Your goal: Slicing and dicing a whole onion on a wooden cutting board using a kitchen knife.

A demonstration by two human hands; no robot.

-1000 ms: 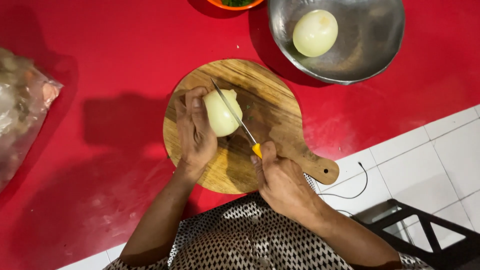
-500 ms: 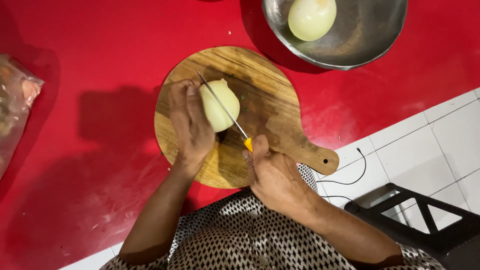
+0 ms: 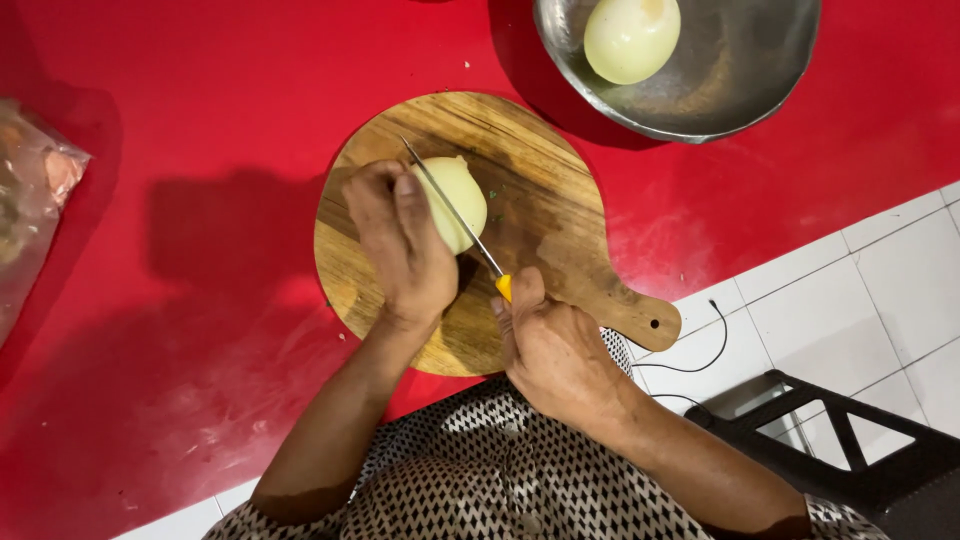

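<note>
Gripping a yellow-handled knife (image 3: 455, 215), right hand (image 3: 555, 350); left hand (image 3: 400, 240) clasping peeled onion (image 3: 460, 200); clear bag (image 3: 30, 210) far left.

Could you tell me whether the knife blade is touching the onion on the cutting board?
Touching: the head view shows the knife blade lying across the onion.

Plastic bag (image 3: 30, 210) cut by left edge

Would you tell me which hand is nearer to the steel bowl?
Right. The right hand grips the knife below the steel bowl; the left hand sits farther left.
</note>
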